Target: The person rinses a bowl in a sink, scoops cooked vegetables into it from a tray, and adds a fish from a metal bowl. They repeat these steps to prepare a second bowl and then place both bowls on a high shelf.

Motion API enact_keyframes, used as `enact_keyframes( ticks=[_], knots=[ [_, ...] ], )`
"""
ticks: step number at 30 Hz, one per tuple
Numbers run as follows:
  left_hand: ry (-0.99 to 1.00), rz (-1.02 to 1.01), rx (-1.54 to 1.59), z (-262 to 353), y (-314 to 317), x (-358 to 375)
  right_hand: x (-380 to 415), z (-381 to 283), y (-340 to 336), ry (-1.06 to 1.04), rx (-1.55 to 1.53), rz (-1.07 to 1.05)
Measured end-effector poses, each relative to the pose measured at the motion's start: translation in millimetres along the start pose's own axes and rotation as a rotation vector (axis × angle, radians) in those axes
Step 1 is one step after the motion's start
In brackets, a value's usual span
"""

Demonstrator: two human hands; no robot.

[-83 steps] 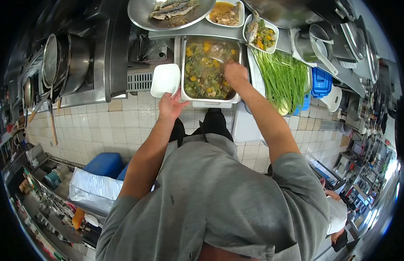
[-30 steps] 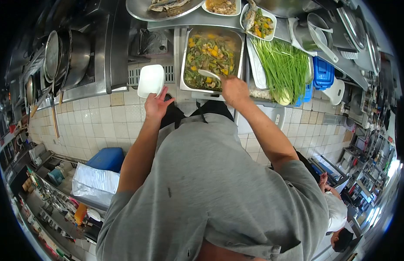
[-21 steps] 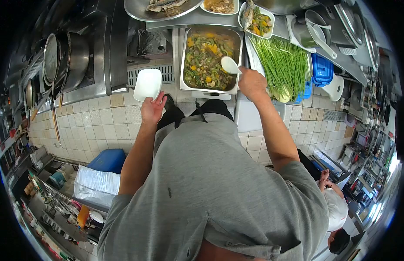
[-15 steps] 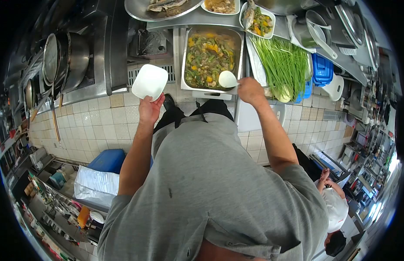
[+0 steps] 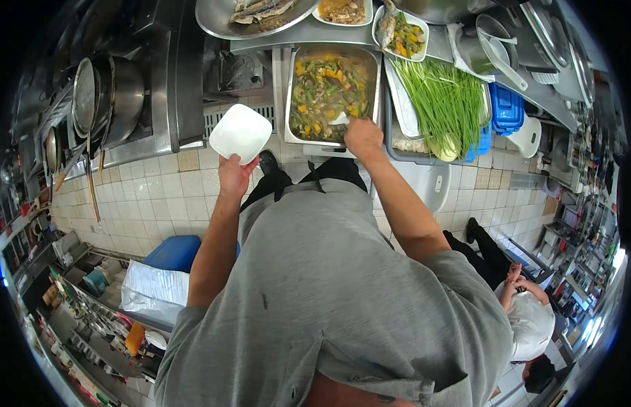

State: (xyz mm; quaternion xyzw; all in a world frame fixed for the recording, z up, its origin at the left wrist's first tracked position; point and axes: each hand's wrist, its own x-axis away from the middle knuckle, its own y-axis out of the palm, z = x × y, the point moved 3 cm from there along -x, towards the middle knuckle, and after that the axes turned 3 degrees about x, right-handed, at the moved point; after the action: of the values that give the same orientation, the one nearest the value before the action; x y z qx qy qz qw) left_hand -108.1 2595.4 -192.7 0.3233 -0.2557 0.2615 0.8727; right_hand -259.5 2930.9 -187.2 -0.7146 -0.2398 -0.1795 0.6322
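My left hand [image 5: 234, 176] grips a white square bowl [image 5: 240, 134] by its near edge, out to the left of a deep steel pan. Nothing shows inside the bowl. The steel pan [image 5: 286, 102] holds a vegetable stew [image 5: 329, 85] with green and orange pieces in broth. Over the pan's near right corner, my right hand [image 5: 364, 139] is closed round a white ladle [image 5: 340, 119]. Most of the ladle is hidden by the stew and by my hand.
Long green stalks [image 5: 443, 102] lie right of the pan, beside blue containers [image 5: 507, 108]. Behind stand a bowl of fish and vegetables [image 5: 403, 37] and a large metal bowl with fish [image 5: 261, 24]. Pots [image 5: 125, 95] sit on the left. Another person [image 5: 529, 319] is at the lower right.
My right hand has moved left and nearer the pan, and the ladle has dipped into the stew. My left hand and the bowl have shifted slightly right.
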Motion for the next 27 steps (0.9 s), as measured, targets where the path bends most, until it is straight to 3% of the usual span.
enact_keyframes(
  ticks=[2,8,12,15,17,18,20,24,26,27],
  knots=[
    [0.040,-0.005,-0.044,1.5,2.9,3.8,-1.0,-9.1,-4.9,0.004,0.062,0.238],
    [0.050,0.038,-0.075,14.3,7.8,12.6,-11.2,-2.0,-24.4,0.176,-0.106,-0.022],
    [0.072,0.056,-0.056,19.4,6.4,10.7,-23.3,-18.8,-19.3,0.178,-0.342,0.070],
    [-0.014,0.101,-0.129,29.2,4.0,15.3,-13.5,-13.6,-17.8,0.179,-0.334,0.094],
    [0.135,0.157,-0.511,39.9,4.7,20.5,-3.5,-5.2,-15.7,0.148,-0.348,0.217],
    [0.134,0.157,-0.510,39.6,1.5,18.2,-2.4,-0.1,-14.3,0.148,-0.346,0.216],
    [0.621,0.277,-1.359,55.2,3.6,18.7,2.6,8.5,-14.6,0.158,-0.424,0.196],
    [0.665,0.353,-1.390,71.5,0.1,8.0,1.0,31.9,-8.5,0.153,-0.502,0.243],
    [0.640,0.368,-1.249,75.7,-4.9,-2.3,-9.5,44.7,1.2,-0.010,-0.584,0.281],
    [0.530,0.369,-1.119,85.3,25.4,12.3,-8.3,48.9,-0.2,-0.008,-0.583,0.283]
  ],
)
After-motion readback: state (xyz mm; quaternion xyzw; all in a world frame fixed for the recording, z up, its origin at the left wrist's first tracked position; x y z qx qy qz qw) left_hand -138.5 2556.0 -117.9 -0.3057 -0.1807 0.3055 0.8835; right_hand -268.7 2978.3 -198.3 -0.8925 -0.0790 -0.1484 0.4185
